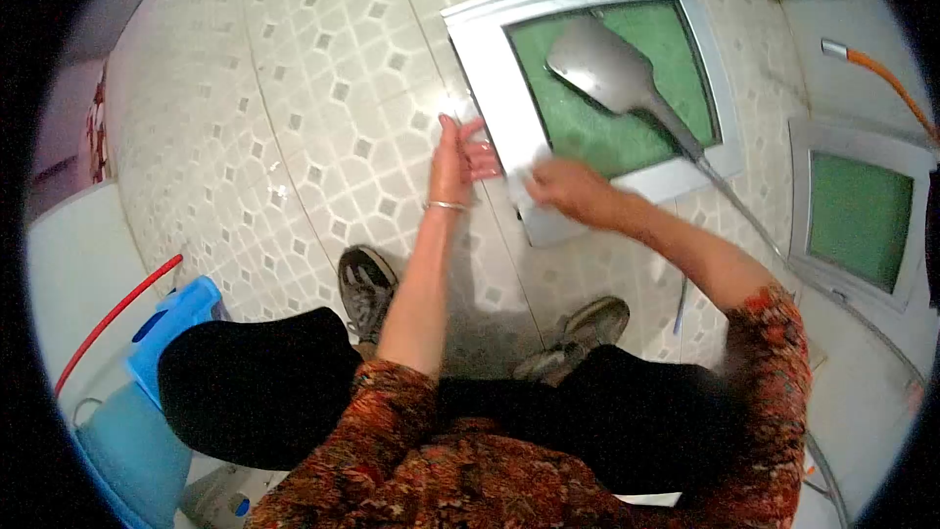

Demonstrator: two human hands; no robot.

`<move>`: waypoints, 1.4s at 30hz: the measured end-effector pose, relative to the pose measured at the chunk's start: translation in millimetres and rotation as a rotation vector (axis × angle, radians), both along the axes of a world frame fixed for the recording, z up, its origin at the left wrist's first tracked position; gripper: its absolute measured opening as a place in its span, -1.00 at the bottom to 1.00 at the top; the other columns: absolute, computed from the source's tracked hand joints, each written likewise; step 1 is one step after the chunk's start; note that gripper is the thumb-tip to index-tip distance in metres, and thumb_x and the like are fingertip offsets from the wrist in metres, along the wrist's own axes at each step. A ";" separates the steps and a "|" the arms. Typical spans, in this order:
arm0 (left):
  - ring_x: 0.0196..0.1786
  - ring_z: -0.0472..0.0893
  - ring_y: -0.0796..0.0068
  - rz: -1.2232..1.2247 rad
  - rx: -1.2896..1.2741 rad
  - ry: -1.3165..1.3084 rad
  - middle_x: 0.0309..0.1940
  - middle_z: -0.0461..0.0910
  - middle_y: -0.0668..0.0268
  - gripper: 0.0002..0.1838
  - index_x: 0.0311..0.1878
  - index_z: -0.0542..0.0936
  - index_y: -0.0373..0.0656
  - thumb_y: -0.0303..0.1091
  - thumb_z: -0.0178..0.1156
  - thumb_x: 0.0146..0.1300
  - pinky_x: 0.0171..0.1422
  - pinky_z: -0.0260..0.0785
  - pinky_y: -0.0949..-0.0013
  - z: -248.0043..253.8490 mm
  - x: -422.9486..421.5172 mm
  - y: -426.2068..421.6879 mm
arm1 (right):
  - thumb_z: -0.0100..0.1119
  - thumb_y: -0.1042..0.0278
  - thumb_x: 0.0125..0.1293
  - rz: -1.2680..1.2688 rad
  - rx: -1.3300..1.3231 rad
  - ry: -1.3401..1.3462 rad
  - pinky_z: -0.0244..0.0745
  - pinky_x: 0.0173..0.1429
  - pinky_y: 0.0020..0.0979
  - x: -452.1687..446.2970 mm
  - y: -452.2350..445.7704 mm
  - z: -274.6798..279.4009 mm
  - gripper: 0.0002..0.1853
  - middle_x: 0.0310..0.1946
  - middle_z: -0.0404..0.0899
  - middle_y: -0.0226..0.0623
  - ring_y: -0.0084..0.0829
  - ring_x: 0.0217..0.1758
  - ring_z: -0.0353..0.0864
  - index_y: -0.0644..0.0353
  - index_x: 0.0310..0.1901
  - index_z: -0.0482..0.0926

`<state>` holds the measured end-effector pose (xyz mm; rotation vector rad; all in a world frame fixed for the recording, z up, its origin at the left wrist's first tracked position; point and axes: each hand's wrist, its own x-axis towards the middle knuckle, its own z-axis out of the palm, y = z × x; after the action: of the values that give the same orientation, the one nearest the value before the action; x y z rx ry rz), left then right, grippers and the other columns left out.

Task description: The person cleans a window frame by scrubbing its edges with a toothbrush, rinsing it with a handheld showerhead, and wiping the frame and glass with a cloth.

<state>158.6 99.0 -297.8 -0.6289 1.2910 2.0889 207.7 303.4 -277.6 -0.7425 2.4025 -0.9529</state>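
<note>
A cabinet door (pixel 578 206) with a white frame and green glass panel lies in front of me, over the tiled floor. A grey shower head (pixel 602 64) rests face-down or tilted on its glass; I cannot tell which. My right hand (pixel 576 191) is closed on a white cloth (pixel 524 181), slightly blurred, pressed to the frame's near left corner. Beside the frame's left edge is my left hand (pixel 460 162), palm turned up and fingers apart. Its fingertips meet the edge, and whether they reach beneath it is hidden.
The shower hose (pixel 754 225) runs right past a second white-framed green panel (pixel 852 220). An orange hose (pixel 886 83) with a metal end hangs at the far right. On the left stand a blue plastic stool (pixel 176 328), a blue bucket (pixel 137 451) and a red hose (pixel 117 318).
</note>
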 end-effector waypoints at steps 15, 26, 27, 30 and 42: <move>-0.44 0.58 0.31 0.105 0.191 -0.282 -0.47 0.56 0.19 0.00 0.14 0.40 -0.28 0.54 -0.47 0.15 -0.31 0.47 0.28 -3.8 -2.1 -3.6 | 0.11 0.51 0.13 -0.465 0.078 0.601 0.40 -0.25 -0.20 -147.6 -58.8 -9.5 -0.89 -0.35 0.42 -0.13 -0.10 -0.29 0.44 0.20 -0.28 0.49; -0.48 0.56 0.42 0.097 0.188 -0.287 -0.42 0.59 0.23 -0.09 0.12 0.41 -0.26 0.48 -0.37 0.20 -0.36 0.45 0.35 -10.4 -2.2 1.7 | 0.09 0.45 0.20 -0.776 0.136 0.588 0.37 -0.20 -0.17 -136.6 -70.0 6.5 -0.88 -0.37 0.41 -0.10 -0.05 -0.28 0.43 0.26 -0.23 0.48; -0.49 0.56 0.43 0.102 0.204 -0.295 -0.44 0.59 0.25 -0.13 0.12 0.40 -0.25 0.45 -0.33 0.22 -0.38 0.45 0.36 -11.2 -2.8 0.7 | 0.09 0.45 0.21 -0.816 0.118 0.583 0.36 -0.21 -0.16 -148.5 -70.4 3.9 -0.89 -0.37 0.41 -0.08 -0.04 -0.28 0.43 0.25 -0.25 0.48; -0.50 0.55 0.49 0.118 0.148 -0.264 -0.49 0.57 0.29 -0.31 0.06 0.46 -0.21 0.30 -0.14 0.27 -0.43 0.44 0.41 -14.3 0.3 3.4 | 0.09 0.44 0.20 -0.874 0.052 0.639 0.34 -0.23 -0.14 -154.3 -72.7 4.6 -0.91 -0.39 0.41 -0.04 -0.03 -0.30 0.42 0.25 -0.32 0.45; -0.20 0.48 0.24 0.032 -0.926 0.400 -0.14 0.48 0.12 -0.57 0.00 0.50 -0.26 -0.18 0.24 0.15 -0.11 0.34 0.27 39.8 -27.7 37.9 | 0.17 0.54 0.11 -0.909 -0.076 0.611 0.44 -0.29 -0.29 -171.8 -61.6 59.0 -0.86 -0.40 0.49 -0.19 -0.19 -0.36 0.52 0.20 -0.26 0.58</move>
<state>130.9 136.9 -258.1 -0.5977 2.5196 1.5907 35.9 241.7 -218.6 0.1403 3.3513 -1.2680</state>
